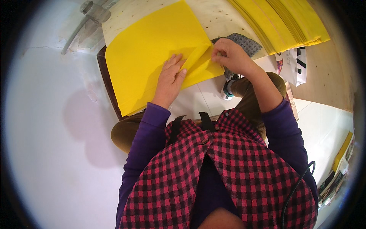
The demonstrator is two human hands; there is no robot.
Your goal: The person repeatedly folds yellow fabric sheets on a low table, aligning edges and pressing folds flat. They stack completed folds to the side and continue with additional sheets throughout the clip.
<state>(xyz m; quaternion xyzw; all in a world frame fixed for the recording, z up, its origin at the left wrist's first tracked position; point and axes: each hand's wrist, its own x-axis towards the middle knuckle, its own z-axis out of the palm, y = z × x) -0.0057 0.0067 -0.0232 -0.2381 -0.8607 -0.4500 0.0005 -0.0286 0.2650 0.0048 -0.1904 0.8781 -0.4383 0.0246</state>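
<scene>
A large yellow sheet [148,49], which looks like soft fabric or felt, lies over the pale wooden table and overhangs its near edge. My left hand [170,81] rests on its near part, palm down with the fingers somewhat apart. By its fingertips the sheet is raised in a fold. At the sheet's right edge my right hand [231,56] is closed, thumb and forefinger pinching the yellow material. The fingertips partly hide the pinched edge. Just behind my right hand lies a grey patterned cloth [246,44].
A stack of folded yellow sheets [282,24] sits at the table's far right. Beneath it a white printed bag [295,66] hangs beside a wooden panel [328,80]. A clear jar-like object [95,12] is at the far left, near the white wall [49,126]. My knees are under the table edge.
</scene>
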